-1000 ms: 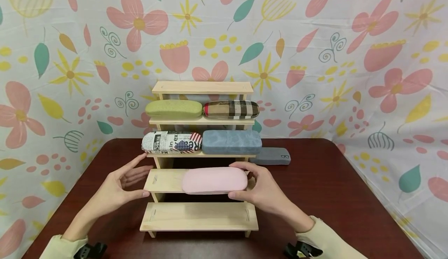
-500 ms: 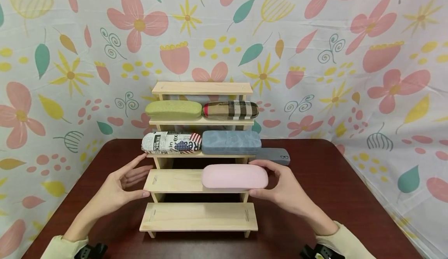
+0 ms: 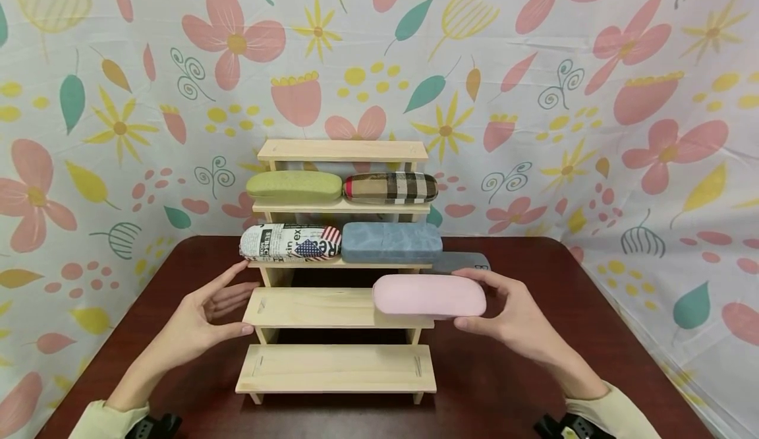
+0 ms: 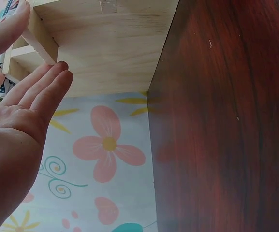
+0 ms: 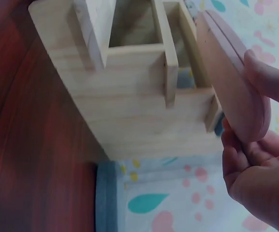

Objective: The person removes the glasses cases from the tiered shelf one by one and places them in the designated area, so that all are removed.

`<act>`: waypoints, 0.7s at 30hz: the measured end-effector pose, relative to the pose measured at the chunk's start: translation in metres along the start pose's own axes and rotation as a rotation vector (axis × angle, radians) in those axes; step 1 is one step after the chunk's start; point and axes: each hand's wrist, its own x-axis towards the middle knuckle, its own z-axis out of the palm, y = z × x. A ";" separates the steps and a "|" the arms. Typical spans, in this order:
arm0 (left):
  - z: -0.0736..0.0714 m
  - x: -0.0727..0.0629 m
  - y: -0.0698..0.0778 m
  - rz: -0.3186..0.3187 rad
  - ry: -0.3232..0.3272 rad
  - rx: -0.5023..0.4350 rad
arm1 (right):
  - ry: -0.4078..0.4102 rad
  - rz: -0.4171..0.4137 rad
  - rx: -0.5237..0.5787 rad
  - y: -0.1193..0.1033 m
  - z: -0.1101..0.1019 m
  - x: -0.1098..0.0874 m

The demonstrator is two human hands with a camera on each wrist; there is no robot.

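Observation:
My right hand [image 3: 524,317] pinches the right end of a pink glasses case [image 3: 428,295] between thumb and fingers. In the head view the case overlaps the right part of a step on the wooden tiered rack [image 3: 314,307]. From the right wrist view, the case [image 5: 228,77] is held off the rack's steps, tilted. My left hand [image 3: 198,317] is at the rack's left end, thumb and fingers fairly straight. Its fingertips [image 4: 62,70] touch or nearly touch the edge of a step in the left wrist view.
On the rack's upper steps sit a green case [image 3: 294,186], a plaid case [image 3: 391,187], a newsprint-and-flag case [image 3: 290,241] and a blue case [image 3: 392,241]. A grey case [image 3: 459,262] lies on the dark red table [image 3: 569,281] behind right. A floral cloth [image 3: 379,50] hangs behind.
My right hand has drawn the pink glasses case rightward and lifted it from the step where it lay a second ago. My left hand has stayed in place.

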 end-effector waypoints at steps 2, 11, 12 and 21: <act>0.000 0.000 -0.001 -0.010 0.006 0.005 | 0.003 -0.006 -0.006 0.003 -0.005 -0.001; 0.000 -0.001 0.000 -0.033 0.010 0.010 | 0.015 -0.003 -0.019 0.014 -0.024 -0.008; 0.000 -0.001 0.000 -0.034 0.011 0.010 | 0.017 -0.006 -0.018 0.015 -0.026 -0.009; 0.000 0.000 0.001 0.000 0.003 0.006 | 0.015 -0.030 -0.023 0.024 -0.045 -0.013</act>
